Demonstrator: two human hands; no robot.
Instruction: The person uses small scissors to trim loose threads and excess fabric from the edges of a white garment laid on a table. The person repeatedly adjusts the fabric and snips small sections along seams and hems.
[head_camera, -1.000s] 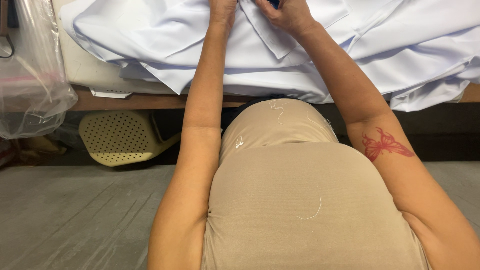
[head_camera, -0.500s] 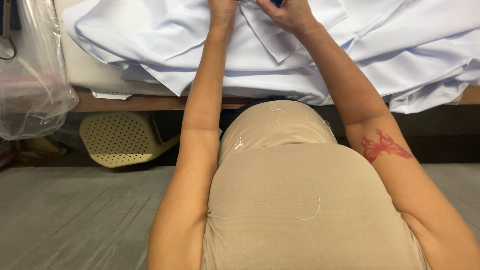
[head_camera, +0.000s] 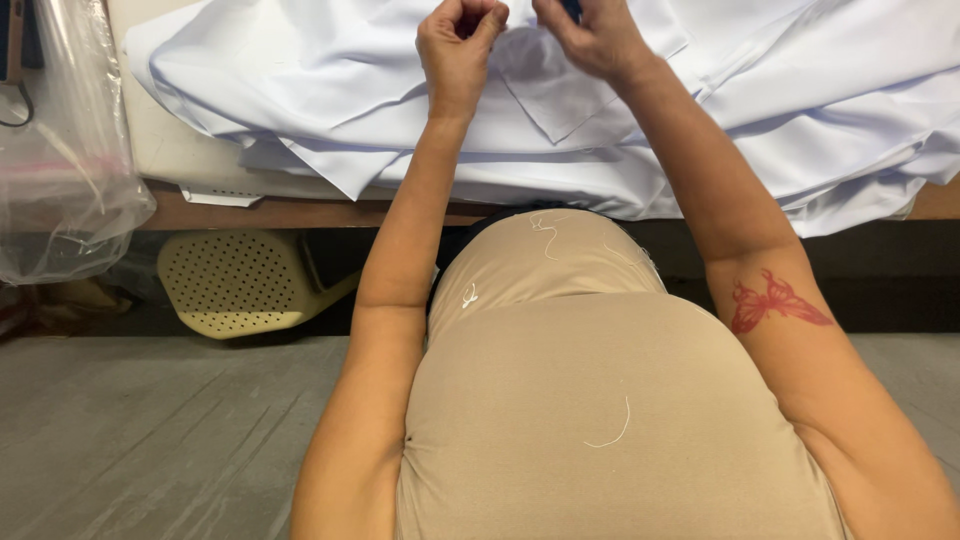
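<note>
Beige top (head_camera: 600, 400) filling near view, loose white threads (head_camera: 610, 432) lying on it. Perforated cream panel (head_camera: 240, 282) sitting below wooden table edge (head_camera: 300, 212), left side. Clear plastic bag (head_camera: 60, 150) hanging at table's left end. White fabric pile (head_camera: 800, 110) lying across table, draping over its edge. Left hand (head_camera: 458, 45) curling nearly closed, fingertips pinching fabric fold. Right hand (head_camera: 590, 38) resting just beside it, fingers bent onto same fabric; dark object behind fingers, grip on it unclear.

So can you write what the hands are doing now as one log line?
left hand: pinching white cloth | right hand: pinching same cloth | cloth: heaped on table
</note>
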